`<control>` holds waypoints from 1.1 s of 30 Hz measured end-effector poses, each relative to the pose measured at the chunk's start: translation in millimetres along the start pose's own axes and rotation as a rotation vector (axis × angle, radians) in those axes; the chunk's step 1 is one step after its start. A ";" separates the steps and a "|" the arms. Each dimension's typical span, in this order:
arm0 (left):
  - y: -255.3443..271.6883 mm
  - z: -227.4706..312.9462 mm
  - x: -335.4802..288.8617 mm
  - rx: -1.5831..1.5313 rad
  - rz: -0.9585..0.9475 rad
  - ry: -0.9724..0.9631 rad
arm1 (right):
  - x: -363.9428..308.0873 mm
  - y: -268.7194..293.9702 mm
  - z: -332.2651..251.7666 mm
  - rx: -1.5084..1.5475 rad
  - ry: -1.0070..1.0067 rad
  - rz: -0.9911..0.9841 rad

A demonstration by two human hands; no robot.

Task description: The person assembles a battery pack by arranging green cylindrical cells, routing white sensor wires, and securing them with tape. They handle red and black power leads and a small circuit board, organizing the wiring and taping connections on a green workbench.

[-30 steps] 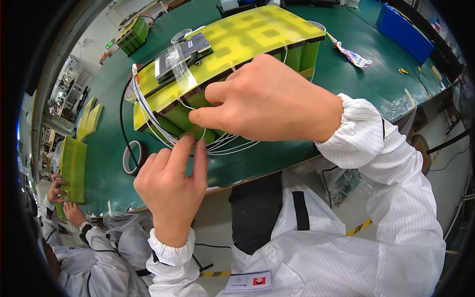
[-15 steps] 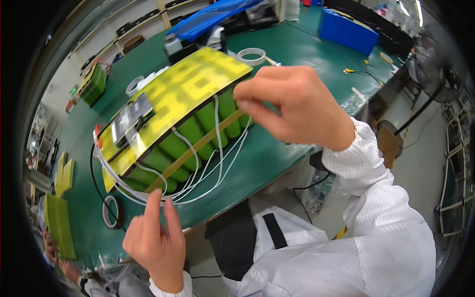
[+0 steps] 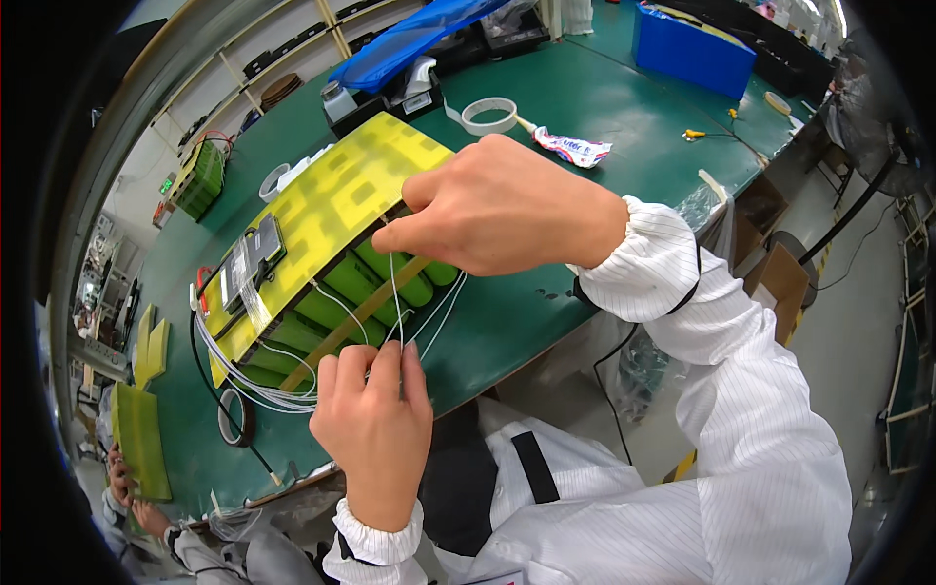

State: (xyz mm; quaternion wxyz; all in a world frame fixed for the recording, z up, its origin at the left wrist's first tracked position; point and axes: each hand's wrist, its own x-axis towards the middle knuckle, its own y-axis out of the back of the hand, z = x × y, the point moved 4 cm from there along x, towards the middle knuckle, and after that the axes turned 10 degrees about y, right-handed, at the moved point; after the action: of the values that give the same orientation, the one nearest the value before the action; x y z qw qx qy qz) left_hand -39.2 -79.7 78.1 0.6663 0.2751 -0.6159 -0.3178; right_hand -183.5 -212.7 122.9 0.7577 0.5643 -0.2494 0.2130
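Note:
A battery pack of green cells (image 3: 349, 281) lies on the bench under a yellow top board (image 3: 336, 180). Thin white wires (image 3: 275, 395) run from the board's near edge down across the cells and gather in a bundle at the left. My right hand (image 3: 497, 207) is closed in a pinch at that edge, on a white wire near its upper end. Lower down, in front of the cells, my left hand (image 3: 375, 419) pinches the white wires between thumb and fingertips. A small black module (image 3: 255, 252) is taped onto the board's left part.
Around the pack on the green bench (image 3: 575, 214) lie a tape roll (image 3: 489, 117), a white tube (image 3: 573, 148) and another tape roll (image 3: 236, 417). A blue box (image 3: 690, 54) stands far right. Another person's hands hold a yellow board (image 3: 141, 442) at left.
My left hand has moved right and up along the wires and taken hold of them. My right hand has shifted left and down along the board's edge, drawing a wire taut.

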 end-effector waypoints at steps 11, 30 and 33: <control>46.9 -14.4 -13.9 -0.080 -0.020 0.056 | 1.2 -0.1 4.1 0.128 0.056 0.024; 43.5 -79.9 -12.7 0.012 0.026 0.185 | 70.0 -54.2 -67.6 -0.010 0.220 -0.117; 38.0 -82.2 -13.5 -0.009 0.050 0.160 | 69.3 -55.2 -64.9 0.029 0.202 -0.089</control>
State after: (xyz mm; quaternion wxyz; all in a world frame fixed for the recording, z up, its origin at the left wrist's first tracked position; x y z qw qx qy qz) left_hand 45.3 -46.9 90.8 0.7224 0.2812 -0.5658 -0.2809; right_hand -86.9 -162.4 108.9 0.7794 0.5615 -0.1431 0.2384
